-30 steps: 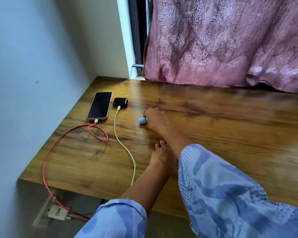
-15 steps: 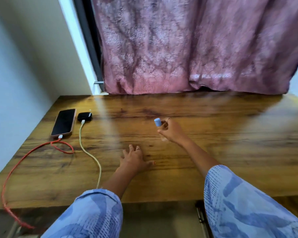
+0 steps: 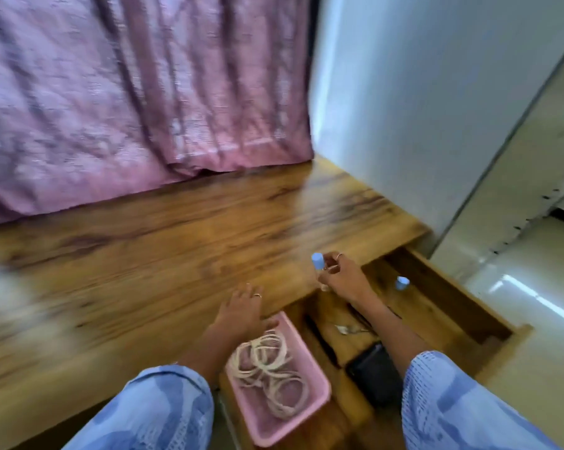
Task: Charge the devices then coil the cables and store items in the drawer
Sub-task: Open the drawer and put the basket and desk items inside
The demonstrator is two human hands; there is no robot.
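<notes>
My right hand (image 3: 337,277) pinches a small light-blue cap-like piece (image 3: 317,260) and holds it above the desk's front edge, over the open wooden drawer (image 3: 443,297). A second small light-blue piece (image 3: 402,282) stands inside the drawer to the right. My left hand (image 3: 241,311) rests flat on the wooden desk (image 3: 163,254) at its front edge, fingers spread, holding nothing. A pink tray (image 3: 319,396) in the drawer holds coiled white cables (image 3: 267,360). The phone and the charging case are out of view.
A black pouch-like item (image 3: 376,373) and a small metal piece (image 3: 347,329) lie in the drawer beside the tray. A pink curtain (image 3: 128,92) hangs behind the desk. A white wall (image 3: 420,108) bounds the desk on the right. The frame is motion-blurred.
The view has swung right, from the phone and cables at the left end to the open drawer at the right. My right hand lifted the blue piece off the desk and carried it along.
</notes>
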